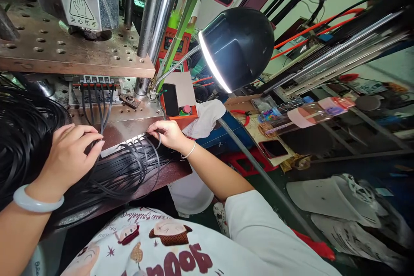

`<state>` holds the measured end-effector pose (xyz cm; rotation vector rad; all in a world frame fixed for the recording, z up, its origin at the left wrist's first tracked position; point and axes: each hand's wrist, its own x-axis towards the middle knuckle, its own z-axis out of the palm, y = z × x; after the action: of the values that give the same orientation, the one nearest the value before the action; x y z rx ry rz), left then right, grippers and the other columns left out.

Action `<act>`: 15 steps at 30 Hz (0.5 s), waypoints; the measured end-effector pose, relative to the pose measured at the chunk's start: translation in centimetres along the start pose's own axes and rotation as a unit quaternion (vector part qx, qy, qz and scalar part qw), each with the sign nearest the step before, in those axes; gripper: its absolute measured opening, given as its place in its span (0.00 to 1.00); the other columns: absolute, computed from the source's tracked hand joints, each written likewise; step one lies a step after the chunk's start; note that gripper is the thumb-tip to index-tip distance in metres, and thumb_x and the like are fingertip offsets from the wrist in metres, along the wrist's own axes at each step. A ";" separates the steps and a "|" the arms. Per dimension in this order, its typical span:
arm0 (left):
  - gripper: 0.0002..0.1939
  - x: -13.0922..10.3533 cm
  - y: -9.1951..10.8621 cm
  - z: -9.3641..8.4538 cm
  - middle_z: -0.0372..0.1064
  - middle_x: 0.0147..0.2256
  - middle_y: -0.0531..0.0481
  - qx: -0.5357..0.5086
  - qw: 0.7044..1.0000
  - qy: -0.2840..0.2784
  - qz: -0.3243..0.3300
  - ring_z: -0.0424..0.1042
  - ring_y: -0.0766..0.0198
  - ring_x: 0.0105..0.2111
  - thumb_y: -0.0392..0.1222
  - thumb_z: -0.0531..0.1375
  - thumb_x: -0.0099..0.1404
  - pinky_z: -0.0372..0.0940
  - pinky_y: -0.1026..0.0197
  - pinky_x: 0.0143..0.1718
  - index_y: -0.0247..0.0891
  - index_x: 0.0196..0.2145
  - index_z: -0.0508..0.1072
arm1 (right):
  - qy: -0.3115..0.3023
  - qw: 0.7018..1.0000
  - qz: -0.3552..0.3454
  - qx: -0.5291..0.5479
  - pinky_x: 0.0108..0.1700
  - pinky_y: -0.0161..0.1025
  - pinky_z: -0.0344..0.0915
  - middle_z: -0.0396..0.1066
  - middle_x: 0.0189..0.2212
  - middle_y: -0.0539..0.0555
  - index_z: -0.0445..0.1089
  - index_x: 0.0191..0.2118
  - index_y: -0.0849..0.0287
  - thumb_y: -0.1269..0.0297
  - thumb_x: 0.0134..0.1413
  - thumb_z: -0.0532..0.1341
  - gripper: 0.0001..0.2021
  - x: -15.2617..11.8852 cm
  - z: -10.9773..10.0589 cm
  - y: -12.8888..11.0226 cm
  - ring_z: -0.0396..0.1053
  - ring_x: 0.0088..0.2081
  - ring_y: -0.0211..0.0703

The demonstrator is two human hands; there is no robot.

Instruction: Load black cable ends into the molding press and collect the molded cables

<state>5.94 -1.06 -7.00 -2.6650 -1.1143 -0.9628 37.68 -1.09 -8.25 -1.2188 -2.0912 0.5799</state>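
Note:
My left hand [73,153], with a pale bangle on its wrist, has its fingers curled around thin black cables [102,108]. These run up to a metal mould [101,81] in the press, where their ends sit in a row of grey pieces. My right hand [168,134] pinches a black cable near the right end of a light metal strip [129,141]. Several cable ends lie along that strip. Below it, a flat bundle of black cables [119,170] spreads over the table front. The fingertips of my left hand partly hide what they grip.
Above the mould hangs the press's thick drilled plate [74,62], with steel columns [152,21] beside it. A black lamp [239,47] shines at centre. A red control box with buttons [186,114] and a white cloth [207,116] are right of the press. Coiled cables [26,138] pile up left.

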 end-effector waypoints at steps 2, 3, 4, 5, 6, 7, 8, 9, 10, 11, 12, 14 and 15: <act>0.09 0.0 -0.2 0.1 0.75 0.43 0.42 -0.001 1.000 0.000 -0.001 0.75 0.53 0.43 0.40 0.56 0.72 0.62 0.44 0.57 0.36 0.39 0.76 | -0.020 0.999 -0.025 -0.041 0.42 0.37 0.70 0.79 0.33 0.55 0.74 0.32 0.59 0.73 0.59 0.58 0.08 0.2 -0.2 -0.2 0.75 0.36 0.40; 0.09 0.0 -0.2 0.2 0.75 0.43 0.42 -0.002 1.000 -0.002 -0.002 0.75 0.53 0.43 0.40 0.56 0.72 0.62 0.44 0.57 0.36 0.39 0.76 | -0.036 0.997 -0.039 -0.063 0.43 0.37 0.70 0.79 0.33 0.56 0.74 0.33 0.59 0.74 0.59 0.58 0.09 0.4 -0.2 -0.3 0.75 0.36 0.41; 0.09 0.1 -0.2 0.3 0.75 0.43 0.42 -0.003 1.000 -0.003 -0.003 0.75 0.53 0.43 0.40 0.56 0.72 0.61 0.44 0.57 0.37 0.40 0.76 | -0.054 0.994 -0.052 -0.084 0.43 0.38 0.70 0.79 0.34 0.56 0.74 0.33 0.59 0.74 0.59 0.57 0.09 0.5 -0.2 -0.5 0.75 0.36 0.42; 0.09 0.1 -0.2 0.4 0.75 0.43 0.42 -0.003 1.000 -0.004 -0.003 0.75 0.53 0.43 0.40 0.56 0.72 0.62 0.43 0.57 0.37 0.40 0.76 | -0.071 0.990 -0.064 -0.105 0.44 0.39 0.70 0.79 0.34 0.57 0.74 0.34 0.59 0.74 0.60 0.57 0.09 0.6 -0.2 -0.7 0.74 0.37 0.43; 0.08 0.1 0.0 0.4 0.75 0.43 0.42 -0.003 1.000 -0.004 -0.003 0.75 0.53 0.43 0.40 0.56 0.72 0.62 0.43 0.58 0.37 0.40 0.76 | -0.087 0.986 -0.072 -0.124 0.44 0.40 0.70 0.79 0.34 0.57 0.74 0.34 0.58 0.75 0.60 0.56 0.09 0.6 -0.1 -0.9 0.74 0.37 0.44; 0.08 0.1 0.2 0.4 0.75 0.43 0.43 -0.004 1.000 -0.001 -0.002 0.75 0.53 0.43 0.39 0.57 0.72 0.62 0.43 0.58 0.37 0.40 0.76 | -0.097 0.982 -0.078 -0.140 0.44 0.41 0.70 0.78 0.33 0.58 0.73 0.35 0.59 0.75 0.59 0.56 0.09 0.6 -0.1 -1.0 0.73 0.37 0.45; 0.07 0.0 0.5 0.2 0.75 0.43 0.43 -0.007 1.000 0.006 0.001 0.75 0.53 0.43 0.39 0.57 0.72 0.62 0.42 0.58 0.37 0.40 0.75 | -0.103 0.980 -0.081 -0.149 0.44 0.42 0.70 0.78 0.33 0.58 0.73 0.34 0.59 0.75 0.59 0.56 0.09 0.5 -0.1 -1.2 0.73 0.37 0.45; 0.07 -0.1 0.9 -0.2 0.75 0.42 0.44 -0.015 1.000 0.014 0.001 0.75 0.54 0.44 0.39 0.57 0.72 0.62 0.43 0.59 0.38 0.40 0.75 | -0.108 0.979 -0.085 -0.149 0.44 0.42 0.70 0.77 0.33 0.58 0.72 0.34 0.59 0.76 0.59 0.56 0.09 0.4 -0.2 -1.3 0.73 0.37 0.45; 0.07 -0.1 1.1 -0.7 0.75 0.43 0.44 -0.031 0.999 0.024 -0.009 0.75 0.54 0.45 0.40 0.57 0.72 0.62 0.44 0.60 0.39 0.41 0.75 | -0.113 0.980 -0.087 -0.139 0.44 0.42 0.70 0.77 0.33 0.58 0.72 0.35 0.59 0.76 0.59 0.55 0.09 0.3 -0.5 -1.4 0.72 0.37 0.45; 0.08 -0.2 1.2 -1.4 0.75 0.45 0.45 -0.055 0.998 0.028 -0.028 0.75 0.55 0.46 0.40 0.56 0.72 0.63 0.47 0.60 0.40 0.43 0.75 | -0.118 0.982 -0.088 -0.121 0.43 0.41 0.70 0.77 0.35 0.58 0.71 0.37 0.59 0.77 0.58 0.55 0.09 0.2 -0.9 -1.3 0.72 0.37 0.45; 0.09 -0.2 1.0 -2.0 0.76 0.46 0.46 -0.083 0.995 0.022 -0.052 0.75 0.57 0.47 0.42 0.56 0.73 0.65 0.50 0.60 0.42 0.46 0.75 | -0.119 0.984 -0.085 -0.101 0.43 0.41 0.71 0.77 0.36 0.58 0.71 0.39 0.60 0.78 0.56 0.55 0.11 0.3 -1.4 -1.2 0.72 0.38 0.44; 0.14 0.5 -0.4 -3.0 0.76 0.50 0.49 -0.121 0.989 -0.025 -0.087 0.76 0.60 0.49 0.45 0.53 0.74 0.68 0.58 0.56 0.44 0.53 0.73 | -0.097 0.990 -0.067 -0.072 0.43 0.40 0.72 0.76 0.39 0.57 0.70 0.43 0.60 0.80 0.54 0.54 0.14 1.4 -2.1 -0.5 0.72 0.37 0.42; 0.18 1.2 -1.6 -3.2 0.76 0.52 0.48 -0.107 0.989 -0.055 -0.090 0.77 0.59 0.50 0.45 0.52 0.74 0.70 0.59 0.55 0.42 0.56 0.73 | -0.076 0.993 -0.052 -0.069 0.43 0.41 0.72 0.76 0.39 0.56 0.69 0.45 0.60 0.80 0.54 0.54 0.15 2.6 -2.3 0.0 0.73 0.37 0.42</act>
<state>3.85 -0.12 -4.00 -2.8568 -1.3685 -1.0305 38.33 1.34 -5.86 -1.1652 -2.3409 0.5005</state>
